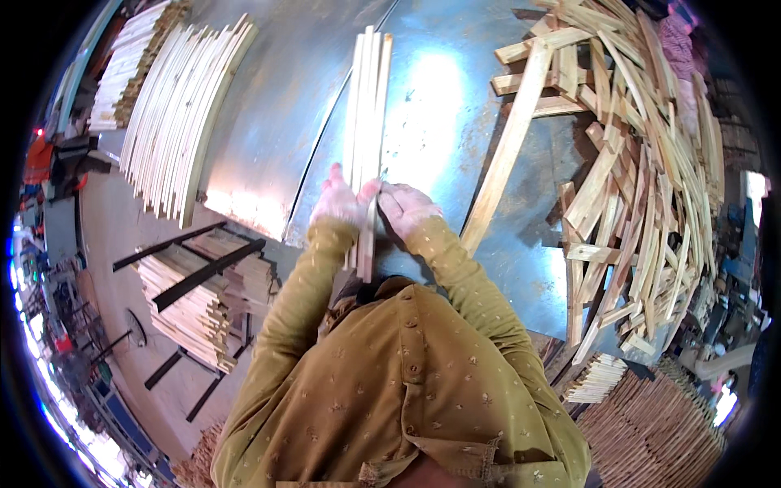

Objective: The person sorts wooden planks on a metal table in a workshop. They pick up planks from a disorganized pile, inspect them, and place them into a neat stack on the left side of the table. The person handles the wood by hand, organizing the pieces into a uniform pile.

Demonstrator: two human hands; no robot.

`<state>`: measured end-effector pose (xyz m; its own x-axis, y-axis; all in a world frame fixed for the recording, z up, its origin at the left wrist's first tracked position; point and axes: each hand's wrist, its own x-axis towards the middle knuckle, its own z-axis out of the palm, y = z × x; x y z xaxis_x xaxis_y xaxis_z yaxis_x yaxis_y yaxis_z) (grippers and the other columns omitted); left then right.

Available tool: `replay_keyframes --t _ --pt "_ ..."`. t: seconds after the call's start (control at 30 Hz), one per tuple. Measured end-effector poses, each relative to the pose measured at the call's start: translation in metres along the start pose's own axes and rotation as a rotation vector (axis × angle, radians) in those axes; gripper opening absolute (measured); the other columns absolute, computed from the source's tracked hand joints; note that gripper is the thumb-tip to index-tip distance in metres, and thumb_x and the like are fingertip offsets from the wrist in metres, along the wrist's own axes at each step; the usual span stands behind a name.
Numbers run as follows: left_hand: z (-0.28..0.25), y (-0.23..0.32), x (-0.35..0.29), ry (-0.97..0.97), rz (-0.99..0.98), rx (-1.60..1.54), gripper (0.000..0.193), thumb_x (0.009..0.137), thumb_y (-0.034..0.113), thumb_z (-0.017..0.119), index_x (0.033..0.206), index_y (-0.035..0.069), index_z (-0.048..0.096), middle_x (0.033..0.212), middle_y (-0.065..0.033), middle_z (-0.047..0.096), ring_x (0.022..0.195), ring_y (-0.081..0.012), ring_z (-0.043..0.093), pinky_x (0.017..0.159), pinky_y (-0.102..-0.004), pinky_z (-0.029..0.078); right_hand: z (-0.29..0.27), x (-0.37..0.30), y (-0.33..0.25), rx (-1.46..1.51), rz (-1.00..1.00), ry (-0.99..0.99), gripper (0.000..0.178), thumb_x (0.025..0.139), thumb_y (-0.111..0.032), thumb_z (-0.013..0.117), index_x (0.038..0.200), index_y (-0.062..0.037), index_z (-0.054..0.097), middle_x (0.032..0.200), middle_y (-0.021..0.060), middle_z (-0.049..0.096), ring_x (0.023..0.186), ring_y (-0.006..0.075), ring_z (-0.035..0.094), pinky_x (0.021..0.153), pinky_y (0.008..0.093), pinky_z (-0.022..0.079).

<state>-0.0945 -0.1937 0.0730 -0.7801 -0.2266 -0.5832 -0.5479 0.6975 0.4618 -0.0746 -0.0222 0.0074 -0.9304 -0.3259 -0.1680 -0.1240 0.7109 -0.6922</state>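
A narrow bundle of a few pale wooden slats point(368, 106) lies lengthwise in front of me on the metal table, its near ends close to my body. My left hand point(335, 199) grips the bundle from its left side, with the thumb over the top. From the right side my right hand point(407, 210) closes against the same slats, its fingers held together at their edge. The undersides of both hands are hidden.
The shiny metal table point(277, 106) has a row of slats point(183, 114) at left and a jumbled heap of wooden strips point(618, 187) at right. One long strip point(508, 146) leans out from the heap. Stacked wood point(183, 297) stands on a dark metal frame, lower left; another stack point(651, 423), lower right.
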Motion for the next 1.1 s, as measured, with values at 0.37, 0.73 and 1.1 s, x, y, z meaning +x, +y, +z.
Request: replay_keyframes --t 0.37,0.73,1.1 --pt "0.029 0.008 -0.018 0.029 0.026 0.400 0.108 0.082 0.054 0.064 0.156 0.006 0.000 0.155 -0.0230 0.026 0.145 -0.0378 0.025 0.119 -0.0458 0.021 -0.110 -0.019 0.054 -0.048 0.612 0.428 0.088 0.080 -0.024 0.068 0.153 -0.0081 0.022 0.128 0.0223 0.059 0.115 0.0365 0.060 0.100 0.0440 0.046" --pt "-0.091 0.074 -0.040 0.004 0.614 0.541 0.045 0.092 0.038 0.058 0.125 0.007 0.056 0.110 -0.0182 0.064 0.098 -0.0375 0.062 0.088 -0.0493 0.049 -0.254 0.002 -0.010 -0.925 0.022 0.193 0.056 0.082 -0.034 0.065 0.131 -0.0084 0.054 0.101 0.0090 0.064 0.098 0.0269 0.063 0.084 0.0397 0.053" --pt "-0.086 -0.145 0.089 0.524 -0.184 0.537 0.038 0.092 0.033 0.061 0.114 0.002 0.057 0.113 -0.0227 0.062 0.104 -0.0405 0.061 0.087 -0.0500 0.049 -0.305 0.116 0.137 -0.529 0.502 0.392 0.061 0.092 -0.055 0.048 0.126 -0.0051 0.058 0.128 0.0182 0.059 0.118 0.0353 0.057 0.100 0.0428 0.045"
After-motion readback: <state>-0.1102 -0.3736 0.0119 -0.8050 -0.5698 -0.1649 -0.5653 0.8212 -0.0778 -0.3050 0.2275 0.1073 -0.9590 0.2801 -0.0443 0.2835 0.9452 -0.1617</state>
